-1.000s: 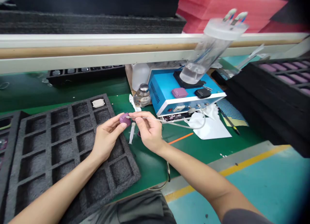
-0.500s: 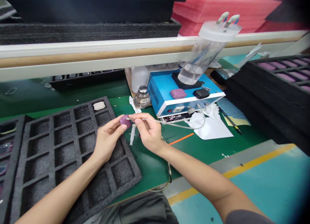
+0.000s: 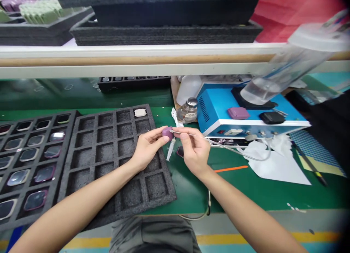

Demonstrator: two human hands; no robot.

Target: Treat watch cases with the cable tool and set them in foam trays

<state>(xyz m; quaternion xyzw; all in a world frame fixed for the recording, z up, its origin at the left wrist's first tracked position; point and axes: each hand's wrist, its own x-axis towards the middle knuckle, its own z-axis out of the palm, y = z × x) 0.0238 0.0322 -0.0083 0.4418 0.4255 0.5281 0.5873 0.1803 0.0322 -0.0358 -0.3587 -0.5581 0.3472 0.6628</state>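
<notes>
My left hand (image 3: 145, 148) pinches a small rounded purple watch case (image 3: 167, 133) between thumb and fingers, above the right side of a foam tray. From the right, my right hand (image 3: 196, 150) grips a thin dispensing needle (image 3: 179, 132) between thumb and fingers. Its tip reaches the purple case; whether it touches or goes in, I cannot tell. A clear tube (image 3: 240, 153) runs from this hand towards the blue machine. Beneath the hands lie a clear syringe (image 3: 170, 150) and a small dark purple piece (image 3: 179, 152), partly hidden by my right hand.
The grey foam tray (image 3: 115, 174) has an ivory case (image 3: 140, 112) in a far pocket. Another tray (image 3: 56, 165) at left holds several framed screens. On the blue machine (image 3: 213, 110) stand a clear cylinder (image 3: 259, 88) and two cases. A glass bottle (image 3: 188, 111) stands beside it.
The view has turned left, so the scene sits further right and more of the left tray shows. Both hands keep the purple case and needle together.
</notes>
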